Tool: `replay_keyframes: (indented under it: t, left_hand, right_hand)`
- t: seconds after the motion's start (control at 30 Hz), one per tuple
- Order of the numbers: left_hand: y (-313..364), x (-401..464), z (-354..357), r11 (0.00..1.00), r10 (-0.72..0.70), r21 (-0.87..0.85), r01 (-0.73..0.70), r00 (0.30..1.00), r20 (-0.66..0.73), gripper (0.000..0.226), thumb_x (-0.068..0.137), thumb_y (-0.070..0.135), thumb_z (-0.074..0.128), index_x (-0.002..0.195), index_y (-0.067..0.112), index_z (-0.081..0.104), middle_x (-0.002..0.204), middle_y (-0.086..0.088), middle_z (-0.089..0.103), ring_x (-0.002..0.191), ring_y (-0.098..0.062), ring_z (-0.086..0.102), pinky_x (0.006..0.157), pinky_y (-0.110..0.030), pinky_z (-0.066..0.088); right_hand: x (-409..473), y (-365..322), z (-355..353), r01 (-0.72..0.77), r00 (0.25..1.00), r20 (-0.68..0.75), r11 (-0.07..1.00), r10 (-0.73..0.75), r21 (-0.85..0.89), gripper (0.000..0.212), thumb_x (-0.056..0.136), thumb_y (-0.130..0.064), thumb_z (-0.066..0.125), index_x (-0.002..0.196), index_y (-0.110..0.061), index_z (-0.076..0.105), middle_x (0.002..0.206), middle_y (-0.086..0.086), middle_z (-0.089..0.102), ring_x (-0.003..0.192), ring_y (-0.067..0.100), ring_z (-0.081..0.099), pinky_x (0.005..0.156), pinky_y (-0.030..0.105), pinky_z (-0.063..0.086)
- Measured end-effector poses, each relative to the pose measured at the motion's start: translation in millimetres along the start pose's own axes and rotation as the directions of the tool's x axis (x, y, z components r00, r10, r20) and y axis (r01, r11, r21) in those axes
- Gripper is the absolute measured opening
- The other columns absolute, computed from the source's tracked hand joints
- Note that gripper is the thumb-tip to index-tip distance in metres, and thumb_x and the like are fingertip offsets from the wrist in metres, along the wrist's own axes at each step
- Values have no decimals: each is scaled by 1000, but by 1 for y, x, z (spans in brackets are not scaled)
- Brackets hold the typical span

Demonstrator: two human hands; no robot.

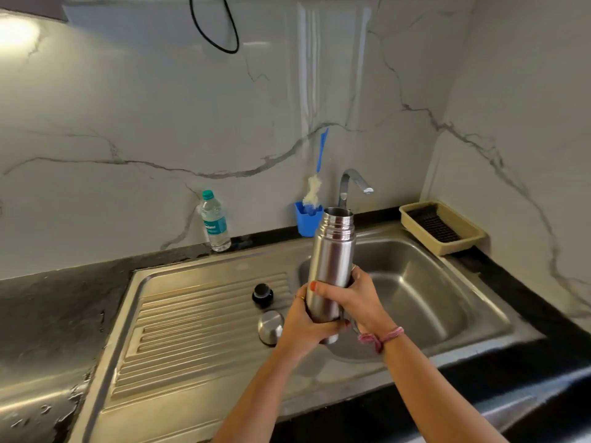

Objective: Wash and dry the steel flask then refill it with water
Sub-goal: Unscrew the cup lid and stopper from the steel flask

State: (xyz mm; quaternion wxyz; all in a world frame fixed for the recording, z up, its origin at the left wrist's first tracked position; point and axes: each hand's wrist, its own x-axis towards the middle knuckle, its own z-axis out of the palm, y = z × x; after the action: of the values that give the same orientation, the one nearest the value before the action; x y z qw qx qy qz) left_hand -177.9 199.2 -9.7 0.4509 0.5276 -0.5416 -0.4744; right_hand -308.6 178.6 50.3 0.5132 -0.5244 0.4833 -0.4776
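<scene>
Steel flask (332,266) stands upright in both my hands over the left rim of the sink (415,282), its open mouth uppermost, just below and left of the tap (355,182). My left hand (307,324) wraps the lower body from the 9 o'clock side, and my right hand (351,298) curls round it from 3 o'clock, thumb across the front. On the ribbed drainboard (192,330), at about 9 o'clock from the flask, lie the black stopper (262,295) and the steel cup lid (270,326), both off. A bottle brush (315,183) stands in a blue holder (307,220) at 12 o'clock, and a plastic water bottle (215,222) sits on the table at 10 o'clock. No water runs. I judge the washing is only beginning; next I must free one hand for the tap or brush while the other keeps the flask steady.
</scene>
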Motion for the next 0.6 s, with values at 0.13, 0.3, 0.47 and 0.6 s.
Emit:
replay_keyframes:
  t: [0.13, 0.3, 0.47, 0.6]
  left_hand:
    - [-6, 1, 23, 993, -87, 96, 71, 982, 165, 97, 48, 43, 96, 131, 26, 48, 124, 6, 64, 110, -6, 64, 91, -28, 54]
    - [-18, 0, 33, 954, -269, 187, 236, 948, 173, 60, 75, 35, 85, 126, 32, 53, 126, 13, 57, 116, -7, 56, 87, -21, 48]
    - [-30, 2, 33, 936, -322, 158, 315, 946, 20, 31, 92, 26, 68, 122, 29, 59, 118, 13, 65, 104, 0, 62, 76, -19, 49]
    - [-39, 0, 35, 926, -365, 76, 371, 927, -81, 27, 95, 23, 63, 121, 25, 59, 112, 8, 68, 99, -6, 65, 70, -21, 48]
  right_hand:
    - [-2, -4, -41, -4, 998, -57, 999, 1, -54, 47, 63, -12, 88, 101, -20, 62, 95, 2, 72, 85, 15, 71, 74, 29, 58]
    - [9, -8, -105, -53, 998, -57, 945, 36, -324, 52, 62, -26, 89, 102, -26, 56, 95, -7, 67, 85, 8, 66, 68, 19, 51]
    - [23, -3, -157, 5, 1000, 12, 669, 6, -743, 57, 65, -41, 85, 105, -22, 50, 94, -7, 59, 79, 3, 57, 61, 13, 43]
    - [38, 16, -191, 54, 996, 82, 458, 43, -887, 65, 62, -50, 81, 110, -14, 56, 92, -4, 61, 80, 8, 60, 70, 22, 53]
